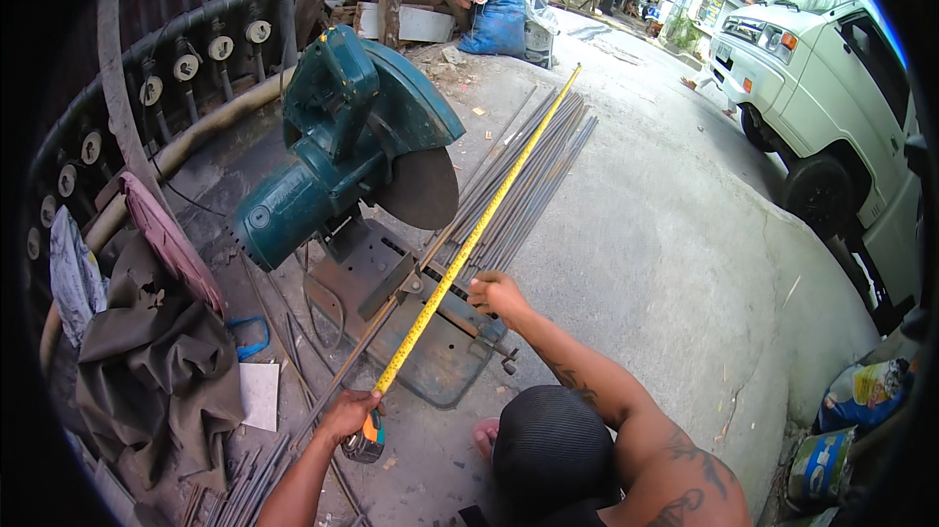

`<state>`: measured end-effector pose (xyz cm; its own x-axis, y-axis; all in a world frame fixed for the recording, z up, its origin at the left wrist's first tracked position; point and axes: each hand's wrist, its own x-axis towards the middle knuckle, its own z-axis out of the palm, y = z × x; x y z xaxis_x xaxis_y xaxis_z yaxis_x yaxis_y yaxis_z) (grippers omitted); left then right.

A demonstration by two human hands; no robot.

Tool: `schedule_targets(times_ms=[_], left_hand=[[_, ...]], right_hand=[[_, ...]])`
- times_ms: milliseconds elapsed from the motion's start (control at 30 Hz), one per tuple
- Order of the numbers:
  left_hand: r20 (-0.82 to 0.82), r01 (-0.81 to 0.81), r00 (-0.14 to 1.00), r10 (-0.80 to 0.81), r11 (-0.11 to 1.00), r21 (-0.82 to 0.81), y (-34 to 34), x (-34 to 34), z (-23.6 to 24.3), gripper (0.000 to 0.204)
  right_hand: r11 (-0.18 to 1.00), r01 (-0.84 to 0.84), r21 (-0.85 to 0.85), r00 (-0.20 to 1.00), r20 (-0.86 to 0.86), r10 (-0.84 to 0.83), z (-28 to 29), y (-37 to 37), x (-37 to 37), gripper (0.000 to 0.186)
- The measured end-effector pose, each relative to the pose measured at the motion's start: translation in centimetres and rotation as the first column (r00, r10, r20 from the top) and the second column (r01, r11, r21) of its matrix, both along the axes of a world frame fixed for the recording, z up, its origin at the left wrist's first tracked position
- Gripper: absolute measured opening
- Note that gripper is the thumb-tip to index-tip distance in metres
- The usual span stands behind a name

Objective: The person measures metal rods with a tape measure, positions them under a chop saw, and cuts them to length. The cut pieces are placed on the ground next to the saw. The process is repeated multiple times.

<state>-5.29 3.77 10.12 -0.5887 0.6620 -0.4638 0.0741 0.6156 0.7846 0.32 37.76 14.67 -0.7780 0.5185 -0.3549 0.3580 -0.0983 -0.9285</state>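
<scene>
My left hand [350, 416] is closed around the case of a tape measure [366, 437], black with orange and teal. Its yellow blade [477, 226] runs out far ahead, over the saw base and along a bundle of thin steel rods [536, 180] on the ground. Just right of the blade, my right hand [497, 296] hovers above the saw base with curled fingers; anything inside them is hidden. A dark green cut-off saw [333, 150] stands left of the blade, its disc [421, 188] raised above the base [430, 361]. One rod [367, 339] passes through the saw's clamp.
Round meters [186, 67] on pipes line the left wall. A dark cloth [161, 361] lies below them, near more rods [235, 488]. At right a white van [812, 67] is parked. Blue sacks [497, 18] stand at the back; a can [820, 468] sits at lower right.
</scene>
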Motion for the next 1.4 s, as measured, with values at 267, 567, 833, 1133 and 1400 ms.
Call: schedule_targets(times_ms=[267, 567, 833, 1133, 1400], left_hand=[[-0.095, -0.052, 0.994, 0.053, 0.999, 0.011, 3.6, -3.7, -0.2, 0.038], [-0.127, -0.024, 0.992, 0.023, 1.000, -0.006, 2.9, -4.1, -1.6, 0.038], [-0.214, -0.046, 0.976, 0.038, 0.998, -0.034, 2.0, -5.6, -1.1, 0.039], [-0.243, -0.073, 0.968, 0.056, 0.995, -0.062, 2.4, -6.0, -1.8, 0.042], [-0.331, -0.041, 0.944, 0.011, 0.996, -0.083, 3.1, -6.8, -1.1, 0.040]], right_hand=[[0.769, -0.403, 0.497, 0.849, -0.111, 0.517, 14.7, -7.1, 12.1, 0.040], [-0.059, -0.815, 0.576, 0.194, 0.368, 0.910, 15.8, -15.5, 12.0, 0.046], [-0.042, -0.791, 0.610, 0.242, 0.376, 0.895, 14.9, -15.7, 11.6, 0.042], [-0.024, -0.798, 0.602, 0.247, 0.363, 0.898, 15.1, -15.8, 11.4, 0.043], [-0.087, -0.831, 0.549, 0.184, 0.420, 0.889, 14.9, -15.7, 10.9, 0.047]])
